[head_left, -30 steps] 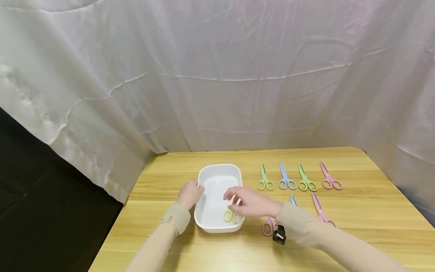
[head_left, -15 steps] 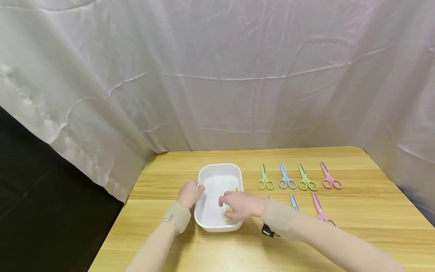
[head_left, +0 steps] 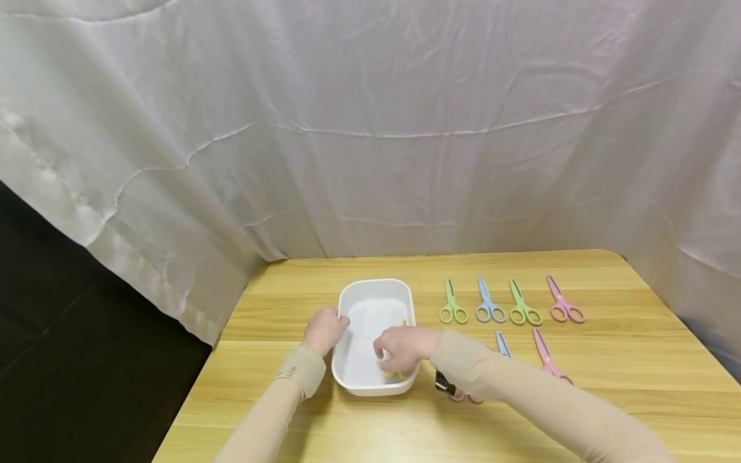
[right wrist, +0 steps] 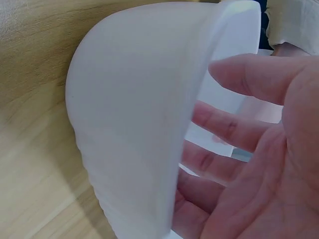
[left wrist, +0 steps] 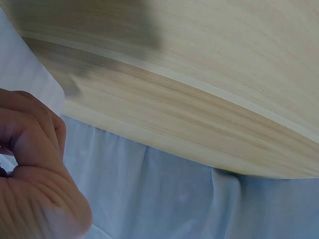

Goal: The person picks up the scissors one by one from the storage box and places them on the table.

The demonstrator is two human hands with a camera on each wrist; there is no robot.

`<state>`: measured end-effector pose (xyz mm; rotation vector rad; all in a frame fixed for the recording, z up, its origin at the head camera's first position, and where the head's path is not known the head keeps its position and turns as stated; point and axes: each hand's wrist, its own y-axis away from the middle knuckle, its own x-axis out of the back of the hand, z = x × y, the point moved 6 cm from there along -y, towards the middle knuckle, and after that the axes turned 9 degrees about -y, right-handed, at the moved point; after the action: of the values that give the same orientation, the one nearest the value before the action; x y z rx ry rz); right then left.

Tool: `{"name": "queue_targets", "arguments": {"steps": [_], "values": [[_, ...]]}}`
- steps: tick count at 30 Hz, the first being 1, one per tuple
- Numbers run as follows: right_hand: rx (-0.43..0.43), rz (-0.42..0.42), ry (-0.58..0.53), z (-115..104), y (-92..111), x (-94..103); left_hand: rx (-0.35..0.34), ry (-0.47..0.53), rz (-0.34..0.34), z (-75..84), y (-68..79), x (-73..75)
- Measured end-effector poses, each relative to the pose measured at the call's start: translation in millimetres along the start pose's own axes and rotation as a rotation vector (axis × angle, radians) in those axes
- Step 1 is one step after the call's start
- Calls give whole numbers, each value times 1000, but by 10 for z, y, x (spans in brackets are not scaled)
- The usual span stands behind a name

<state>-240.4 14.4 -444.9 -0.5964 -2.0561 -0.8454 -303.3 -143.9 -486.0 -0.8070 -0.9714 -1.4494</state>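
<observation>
A white plastic tray [head_left: 360,350] stands on the wooden table. My left hand [head_left: 325,330] grips its left rim, thumb over the edge; the left wrist view shows this hand [left wrist: 30,149] with bent fingers against the white wall. Inside the tray, at its right side, lies a pair of yellow scissors [head_left: 389,375], mostly covered by my right hand [head_left: 404,349]. In the right wrist view that hand [right wrist: 249,144] reaches over the tray's right rim, thumb apart from the loosely bent fingers. The other fingertips are hidden behind the tray wall.
Right of the tray, the back row holds green scissors [head_left: 451,299], blue scissors [head_left: 485,298], more green scissors [head_left: 518,301] and pink scissors [head_left: 559,299]. Nearer lie blue scissors [head_left: 502,344] and pink scissors [head_left: 545,352]. Pink handles [head_left: 457,397] show under the right sleeve. A grey curtain [head_left: 405,193] hangs behind.
My right hand has moved left and down over the yellow scissors, covering most of them, and tilted slightly. The left hand and tray have stayed in place.
</observation>
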Motion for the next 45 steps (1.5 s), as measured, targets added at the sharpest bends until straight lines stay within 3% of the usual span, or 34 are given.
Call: {"name": "queue_targets", "arguments": {"steps": [14, 31, 45], "values": [[-72, -81, 23, 42, -79, -102, 10, 2, -3, 4, -13, -13], [-137, -66, 99, 70, -98, -95, 28, -8, 1, -19, -23, -20], [-124, -89, 68, 50, -176, -79, 18, 1, 2, -4, -4, -4]]}}
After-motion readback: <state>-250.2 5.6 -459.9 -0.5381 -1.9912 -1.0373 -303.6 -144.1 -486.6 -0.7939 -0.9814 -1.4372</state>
